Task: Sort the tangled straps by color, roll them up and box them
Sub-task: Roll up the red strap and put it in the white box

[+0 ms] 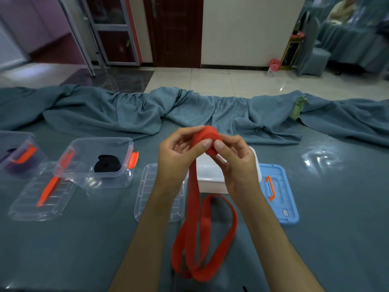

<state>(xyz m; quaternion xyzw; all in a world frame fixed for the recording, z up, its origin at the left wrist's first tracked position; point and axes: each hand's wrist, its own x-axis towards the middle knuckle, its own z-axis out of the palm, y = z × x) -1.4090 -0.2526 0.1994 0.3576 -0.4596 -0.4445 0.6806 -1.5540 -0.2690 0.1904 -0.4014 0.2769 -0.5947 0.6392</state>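
Observation:
A red strap (190,232) is partly wound into a roll (207,134) held up above the table. My left hand (179,150) grips the roll from the left, thumb pressed on its front. My right hand (233,159) pinches the roll from the right. The loose tail hangs down and loops on the table in front of me. A white box (210,178) sits behind my hands, mostly hidden. A clear box (99,161) with orange latches holds a rolled black strap (107,164). Another clear box (14,154) at the far left holds something dark purple.
A clear lid with an orange handle (42,197) lies front left, a second clear lid (147,192) under my left forearm, and a blue lid with an orange handle (277,197) to the right. Crumpled teal cloth (147,110) bunches along the table's far side.

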